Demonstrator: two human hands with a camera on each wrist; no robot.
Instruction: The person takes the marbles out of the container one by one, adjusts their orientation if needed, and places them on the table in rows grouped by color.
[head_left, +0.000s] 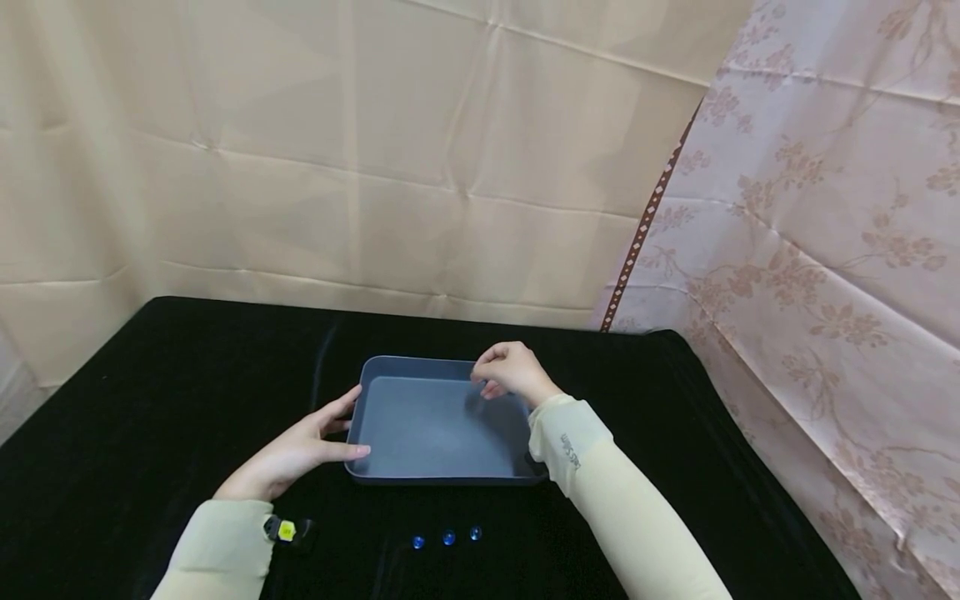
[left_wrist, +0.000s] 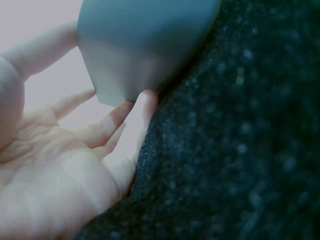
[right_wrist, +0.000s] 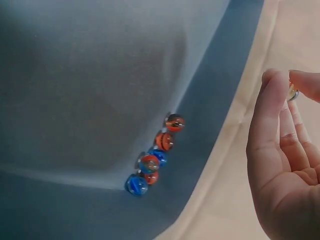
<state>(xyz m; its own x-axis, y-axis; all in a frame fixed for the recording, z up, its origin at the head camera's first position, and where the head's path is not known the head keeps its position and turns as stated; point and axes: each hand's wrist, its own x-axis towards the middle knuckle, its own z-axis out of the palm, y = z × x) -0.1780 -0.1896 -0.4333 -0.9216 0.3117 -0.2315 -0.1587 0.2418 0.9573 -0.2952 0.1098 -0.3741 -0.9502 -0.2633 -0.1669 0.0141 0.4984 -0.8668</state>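
A small glass marble (right_wrist: 293,94) is nearly lost between the thumb and forefinger of a person's right hand (head_left: 512,371), only a glinting sliver showing in the right wrist view. Six more marbles (right_wrist: 149,163), red and blue, huddle along an inner corner of a blue-gray tray (head_left: 420,425); from the head camera they cannot be made out, and the right hand and its pale sleeve (head_left: 637,508) cover part of the rim. The left wrist view crops the tray to one section of wall. Three blue marbles (head_left: 448,537) sit apart in a row on black cloth (head_left: 187,400), just outside the tray's near edge, while the tray's broad floor leaves room between the hands and the cloth stretches off to either side. The right hand is poised above the far right side, wrist bent, fingers pinching the marble. At the opposite side, the left hand (head_left: 300,450) grips the tray, thumb over the rim, other fingers spread against the outer wall.
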